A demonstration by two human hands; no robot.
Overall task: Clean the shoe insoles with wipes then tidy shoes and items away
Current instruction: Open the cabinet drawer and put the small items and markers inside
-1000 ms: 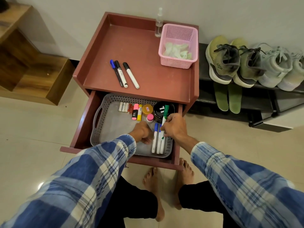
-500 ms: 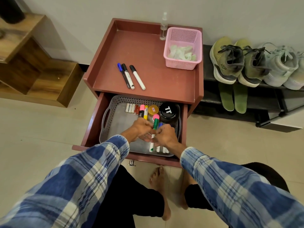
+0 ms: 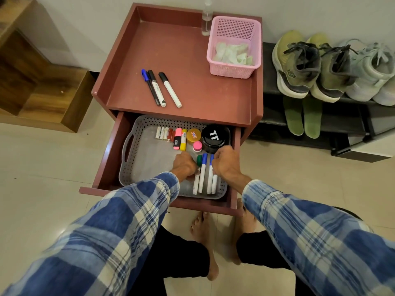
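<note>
A: Where were the hands?
B: Left hand (image 3: 184, 165) and right hand (image 3: 224, 165) were in the drawer (image 3: 109, 154), over the grey perforated tray (image 3: 149, 163). Their fingers curled beside the slim white markers (image 3: 203, 178). Whether either pinched one, I couldn't tell.
A: The insoles (image 3: 294, 116)?
B: Flat, green, on the rack (image 3: 333, 118) under the olive shoes (image 3: 297, 67).

Two green insoles (image 3: 294, 116) out of the shoes, side by side, leaning on the rack (image 3: 271, 118) front below the olive shoes (image 3: 296, 63). Olive pair and pale grey shoes (image 3: 372, 69) in a row on the rack top. Crumpled white wipes (image 3: 233, 52) in pink basket (image 3: 233, 70), back right of worktop (image 3: 203, 92). Three loose markers (image 3: 156, 88) near worktop's front left, roughly parallel. Four capped markers (image 3: 202, 174), green and blue caps, side by side in grey tray (image 3: 149, 163) in open drawer (image 3: 106, 159).
</note>
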